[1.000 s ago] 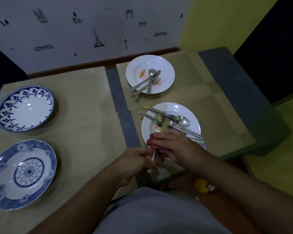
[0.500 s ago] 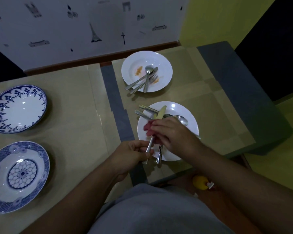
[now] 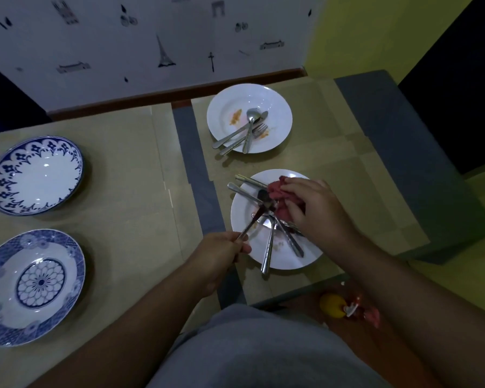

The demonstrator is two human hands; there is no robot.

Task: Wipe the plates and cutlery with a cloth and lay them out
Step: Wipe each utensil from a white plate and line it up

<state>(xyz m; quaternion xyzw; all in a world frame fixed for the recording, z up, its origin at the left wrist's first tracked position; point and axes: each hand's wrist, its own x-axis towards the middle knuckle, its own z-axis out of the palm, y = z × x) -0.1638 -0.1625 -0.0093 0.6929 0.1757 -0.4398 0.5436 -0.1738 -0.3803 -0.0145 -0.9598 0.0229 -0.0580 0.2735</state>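
Note:
My left hand (image 3: 221, 254) grips the handle of a spoon (image 3: 256, 212) whose bowl points up over the near white plate (image 3: 283, 260). My right hand (image 3: 317, 211) holds a crumpled red cloth (image 3: 280, 196) just right of the spoon's bowl, over the same plate. Several more pieces of cutlery (image 3: 270, 245) lie crossed on that plate. A second white plate (image 3: 275, 105) with orange stains sits farther back and carries a spoon, a fork and another piece (image 3: 245, 133). Two blue-patterned plates (image 3: 34, 175) (image 3: 31, 287) lie on the left of the table.
The table (image 3: 129, 208) is covered in tan paper with a grey strip down the middle; its right end is grey. A white wall with small drawings stands behind. On the floor by the near edge lie a yellow object (image 3: 332, 305) and red bits.
My right hand with the cloth has slid up along the spoon, from near its handle to its bowl. My left hand still holds the handle, and the spoon now tilts away from me.

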